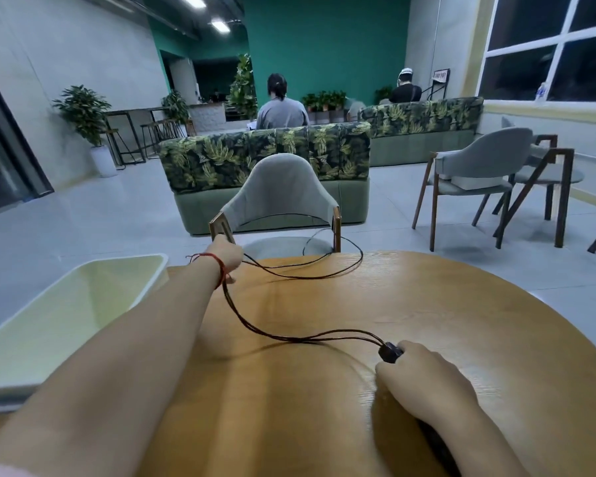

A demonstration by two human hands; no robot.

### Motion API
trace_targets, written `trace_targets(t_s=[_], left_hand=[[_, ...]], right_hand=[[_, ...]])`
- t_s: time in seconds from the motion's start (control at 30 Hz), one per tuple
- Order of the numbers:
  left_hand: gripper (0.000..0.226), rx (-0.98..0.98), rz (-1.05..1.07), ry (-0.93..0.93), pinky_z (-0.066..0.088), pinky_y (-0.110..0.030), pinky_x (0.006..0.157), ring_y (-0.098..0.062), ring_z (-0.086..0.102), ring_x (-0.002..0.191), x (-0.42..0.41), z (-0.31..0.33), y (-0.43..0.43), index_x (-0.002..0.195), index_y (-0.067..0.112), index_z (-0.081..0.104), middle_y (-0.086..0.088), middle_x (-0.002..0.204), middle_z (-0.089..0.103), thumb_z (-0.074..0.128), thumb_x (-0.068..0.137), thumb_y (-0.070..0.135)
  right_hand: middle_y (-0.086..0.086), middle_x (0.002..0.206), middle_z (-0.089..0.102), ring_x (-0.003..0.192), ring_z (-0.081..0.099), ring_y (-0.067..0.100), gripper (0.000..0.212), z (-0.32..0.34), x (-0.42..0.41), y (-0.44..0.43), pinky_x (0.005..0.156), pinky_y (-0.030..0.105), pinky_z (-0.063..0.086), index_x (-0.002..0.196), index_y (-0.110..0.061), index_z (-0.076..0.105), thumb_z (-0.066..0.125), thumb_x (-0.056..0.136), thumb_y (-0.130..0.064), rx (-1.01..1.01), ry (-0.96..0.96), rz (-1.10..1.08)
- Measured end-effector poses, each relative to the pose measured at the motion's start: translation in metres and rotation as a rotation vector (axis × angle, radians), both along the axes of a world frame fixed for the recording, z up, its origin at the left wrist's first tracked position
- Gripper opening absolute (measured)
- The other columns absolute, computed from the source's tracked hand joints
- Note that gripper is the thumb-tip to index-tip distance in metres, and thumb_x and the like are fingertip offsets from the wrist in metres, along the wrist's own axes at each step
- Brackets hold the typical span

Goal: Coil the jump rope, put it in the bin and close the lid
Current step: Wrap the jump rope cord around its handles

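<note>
A thin dark jump rope [279, 335] runs in several strands across the round wooden table [427, 304]. My left hand [226, 254], stretched out at the table's far edge, is closed around the strands. From there a loop [355, 259] trails over the far edge toward the chair. My right hand [424, 380], near the front, grips the black handles [390, 352], which stick out past my fingers. A pale open bin [66, 325] stands at the table's left side, its inside empty. No lid is in view.
A grey chair [283, 191] stands right behind the table's far edge. More chairs [479, 173] are to the right, and leaf-patterned sofas [265, 156] with two seated people lie farther back. Grey floor surrounds the table.
</note>
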State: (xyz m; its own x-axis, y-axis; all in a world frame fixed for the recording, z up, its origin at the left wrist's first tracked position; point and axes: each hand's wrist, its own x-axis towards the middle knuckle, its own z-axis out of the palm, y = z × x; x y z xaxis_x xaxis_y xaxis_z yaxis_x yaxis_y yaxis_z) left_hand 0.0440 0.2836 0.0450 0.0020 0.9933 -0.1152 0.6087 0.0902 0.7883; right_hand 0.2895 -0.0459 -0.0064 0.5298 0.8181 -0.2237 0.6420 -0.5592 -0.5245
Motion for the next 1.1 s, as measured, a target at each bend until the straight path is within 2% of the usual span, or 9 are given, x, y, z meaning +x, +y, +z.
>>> trace_targets(t_s=[0.17,0.37,0.47,0.63,0.73,0.87,0.97,1.03,1.1], left_hand=[[0.053,0.256,0.015,0.412,0.047,-0.053,0.113,-0.043,0.055,0.137,-0.011,-0.019,-0.045,0.152,0.017,0.053,-0.015,0.156,0.053,0.052,0.102,0.037],[0.013,0.399,-0.141,0.107,0.053,-0.041,0.089,-0.022,0.067,0.102,-0.011,-0.043,-0.146,0.101,0.027,0.067,0.003,0.102,0.071,0.057,0.106,0.033],[0.026,0.436,-0.284,-0.024,0.047,-0.032,0.073,-0.012,0.061,0.081,-0.011,-0.045,-0.207,0.086,0.030,0.063,0.005,0.085,0.065,0.056,0.110,0.037],[0.045,0.244,-0.505,-0.172,0.050,-0.018,0.092,0.008,0.061,0.119,-0.019,-0.053,-0.253,0.129,0.044,0.061,0.022,0.127,0.067,0.057,0.095,0.073],[0.072,0.019,-0.666,-0.257,0.058,-0.019,0.093,0.008,0.059,0.132,-0.023,-0.061,-0.252,0.152,0.056,0.041,0.033,0.148,0.054,0.075,0.089,0.065],[0.086,0.064,-0.648,-0.265,0.052,-0.017,0.106,0.013,0.063,0.126,-0.020,-0.067,-0.253,0.160,0.059,0.027,0.024,0.148,0.057,0.080,0.095,0.040],[0.083,0.130,-0.603,-0.285,0.051,-0.021,0.109,0.013,0.066,0.119,-0.016,-0.069,-0.258,0.164,0.053,0.026,0.038,0.132,0.065,0.073,0.103,0.023],[0.077,0.166,-0.594,-0.272,0.046,-0.012,0.106,0.021,0.060,0.122,-0.017,-0.067,-0.262,0.160,0.054,0.030,0.054,0.128,0.058,0.071,0.104,0.022],[0.071,0.178,-0.572,-0.285,0.046,-0.018,0.112,0.019,0.058,0.127,-0.019,-0.068,-0.262,0.157,0.056,0.035,0.047,0.132,0.061,0.071,0.103,0.028]], right_hand=[[-0.007,0.072,0.060,0.072,0.056,0.021,0.019,0.006,-0.015,0.005,0.063,0.036,0.036,0.075,-0.025,0.055,0.064,0.088,-0.037,0.088,0.236,0.049],[-0.003,0.076,0.068,0.074,0.065,0.022,0.030,0.003,-0.036,0.021,0.074,0.039,0.048,0.087,-0.022,0.064,0.072,0.082,-0.051,0.245,0.518,0.065],[0.001,0.086,0.075,0.082,0.072,0.023,0.041,-0.003,-0.052,0.032,0.082,0.042,0.057,0.096,-0.024,0.069,0.078,0.078,-0.059,0.326,0.689,0.063],[0.004,0.096,0.078,0.097,0.082,0.028,0.046,-0.008,-0.075,0.049,0.087,0.046,0.066,0.109,-0.019,0.073,0.084,0.087,-0.058,0.490,0.905,0.048],[-0.004,0.093,0.082,0.107,0.081,0.024,0.052,-0.007,-0.087,0.056,0.108,0.057,0.060,0.108,-0.022,0.074,0.086,0.079,-0.064,0.582,0.971,0.028],[0.015,0.116,0.081,0.118,0.078,0.033,0.071,-0.009,-0.102,0.063,0.112,0.058,0.058,0.112,-0.016,0.074,0.089,0.071,-0.071,0.619,1.099,-0.050],[0.024,0.129,0.074,0.111,0.075,0.038,0.078,-0.008,-0.107,0.065,0.103,0.054,0.063,0.118,-0.009,0.074,0.090,0.072,-0.070,0.613,1.174,-0.057],[0.025,0.130,0.074,0.107,0.074,0.031,0.078,-0.008,-0.111,0.066,0.108,0.053,0.059,0.117,-0.006,0.074,0.090,0.072,-0.068,0.610,1.157,-0.034],[0.019,0.128,0.076,0.116,0.073,0.030,0.076,-0.010,-0.115,0.066,0.116,0.056,0.052,0.116,-0.011,0.076,0.090,0.068,-0.070,0.614,1.098,-0.019]])
